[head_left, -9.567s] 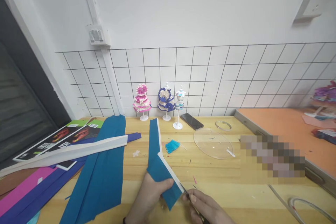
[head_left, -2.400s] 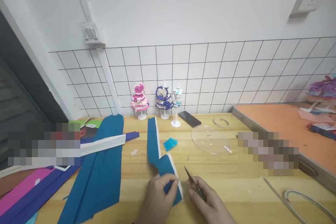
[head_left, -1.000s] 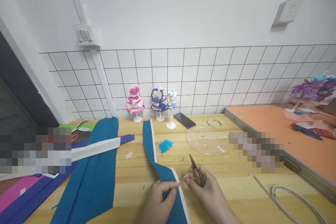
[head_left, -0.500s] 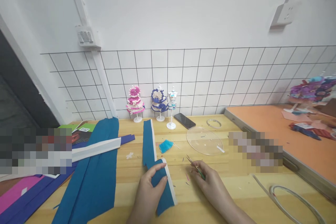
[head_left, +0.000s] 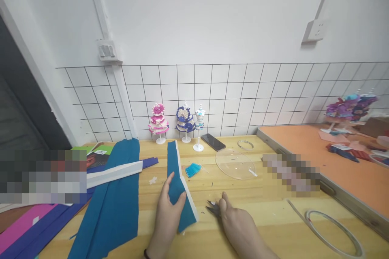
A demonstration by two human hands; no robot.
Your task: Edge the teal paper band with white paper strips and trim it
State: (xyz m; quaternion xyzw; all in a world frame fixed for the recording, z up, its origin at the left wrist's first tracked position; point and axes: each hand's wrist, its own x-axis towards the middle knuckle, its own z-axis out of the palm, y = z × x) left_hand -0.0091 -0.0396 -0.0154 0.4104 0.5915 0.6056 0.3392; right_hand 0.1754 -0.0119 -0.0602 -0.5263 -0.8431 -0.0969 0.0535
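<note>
My left hand [head_left: 170, 210] grips the lower part of a teal strip [head_left: 174, 158] with a white band along its right edge. The thumb lies on its face, and the fingers are partly behind it. The strip looks like crepe paper or cloth; I cannot tell which. In my right hand [head_left: 238, 220] is a pair of small dark scissors [head_left: 214, 208], its blades apart and pointing left toward the strip without touching it. A small pleated bright-blue piece [head_left: 193, 169] lies on the table beyond the hands.
Wide teal sheets [head_left: 118, 198] cover the left side, with a white folded strip [head_left: 121, 172] across them. Small dress stands [head_left: 158, 125], a phone [head_left: 213, 142] and a clear disc [head_left: 235, 164] are at the back. Coiled tubing [head_left: 334, 226] lies right, below an orange board [head_left: 304, 145].
The scissors' blades have spread apart and now point left; before, they looked closed and pointed up-left. My left hand has shifted slightly up-left with the strip. The view has moved a little.
</note>
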